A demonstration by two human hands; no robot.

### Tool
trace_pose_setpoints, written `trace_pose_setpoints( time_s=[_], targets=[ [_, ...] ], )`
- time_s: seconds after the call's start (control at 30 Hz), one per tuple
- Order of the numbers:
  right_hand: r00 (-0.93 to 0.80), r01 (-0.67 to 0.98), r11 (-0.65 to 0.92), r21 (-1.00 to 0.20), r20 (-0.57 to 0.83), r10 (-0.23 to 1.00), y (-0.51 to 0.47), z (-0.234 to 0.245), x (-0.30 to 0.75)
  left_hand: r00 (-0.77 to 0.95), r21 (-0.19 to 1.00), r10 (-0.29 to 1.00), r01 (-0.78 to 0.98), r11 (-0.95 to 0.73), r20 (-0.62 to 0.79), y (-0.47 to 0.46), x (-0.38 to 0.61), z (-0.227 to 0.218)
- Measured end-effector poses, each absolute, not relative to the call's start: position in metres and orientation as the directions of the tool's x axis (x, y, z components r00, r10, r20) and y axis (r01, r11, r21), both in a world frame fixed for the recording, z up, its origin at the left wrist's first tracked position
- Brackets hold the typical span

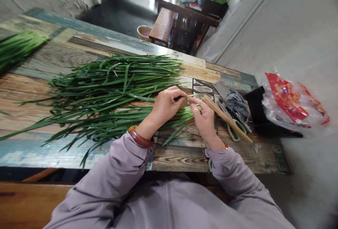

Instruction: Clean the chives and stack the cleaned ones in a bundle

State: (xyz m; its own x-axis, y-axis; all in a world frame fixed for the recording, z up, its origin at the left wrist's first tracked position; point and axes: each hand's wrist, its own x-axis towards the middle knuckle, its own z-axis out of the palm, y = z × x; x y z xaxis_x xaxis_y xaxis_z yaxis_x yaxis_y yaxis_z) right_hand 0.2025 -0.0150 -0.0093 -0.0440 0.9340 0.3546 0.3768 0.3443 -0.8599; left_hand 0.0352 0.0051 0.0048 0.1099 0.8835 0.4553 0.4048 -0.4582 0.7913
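Note:
Long green garlic chives (113, 77) lie in a loose heap across the table, their pale stem ends pointing right. A second, smaller row of chives (126, 121) lies nearer to me, partly under my wrist. My left hand (167, 105) pinches a chive stem near its pale end, just above that row. Right beside it, my right hand (203, 114) has thumb and forefinger closed at the tip of the same stem. A bundle of thin tan sticks (227, 118) lies just right of my right hand; whether the hand touches it I cannot tell.
Green-handled scissors (233, 130), a wide metal blade (221, 88) and a crumpled grey cloth (237, 105) lie to the right. Beyond them is a red and clear plastic bag (294, 102). Another chive bundle (19, 47) lies far left. A bench (162, 26) and basket (144, 31) stand behind the table.

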Motion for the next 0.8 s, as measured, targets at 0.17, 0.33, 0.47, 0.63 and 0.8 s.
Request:
trace_pose_setpoints(
  time_s=[0.17,0.33,0.47,0.63,0.8],
  targets=[
    [-0.049,0.395,0.353,-0.848,0.365,0.930,-0.0143,-0.0115,0.2039,0.127,0.793,0.886,0.404,-0.456,0.445,0.0046,0.0343,0.0064],
    [-0.071,0.438,0.380,-0.815,0.390,0.918,-0.0130,-0.0113,0.2061,0.167,0.791,0.883,0.395,-0.467,0.438,0.0049,0.0333,0.0073],
    [-0.084,0.445,0.373,-0.814,0.377,0.923,-0.0122,-0.0112,0.2068,0.166,0.795,0.891,0.403,-0.453,0.423,0.0047,0.0328,0.0073],
    [-0.095,0.428,0.376,-0.822,0.373,0.923,-0.0118,-0.0111,0.2065,0.153,0.783,0.890,0.428,-0.452,0.431,0.0036,0.0324,0.0071],
    [-0.100,0.467,0.377,-0.800,0.376,0.921,-0.0109,-0.0105,0.2069,0.168,0.776,0.887,0.434,-0.458,0.430,0.0037,0.0318,0.0062]
  ],
)
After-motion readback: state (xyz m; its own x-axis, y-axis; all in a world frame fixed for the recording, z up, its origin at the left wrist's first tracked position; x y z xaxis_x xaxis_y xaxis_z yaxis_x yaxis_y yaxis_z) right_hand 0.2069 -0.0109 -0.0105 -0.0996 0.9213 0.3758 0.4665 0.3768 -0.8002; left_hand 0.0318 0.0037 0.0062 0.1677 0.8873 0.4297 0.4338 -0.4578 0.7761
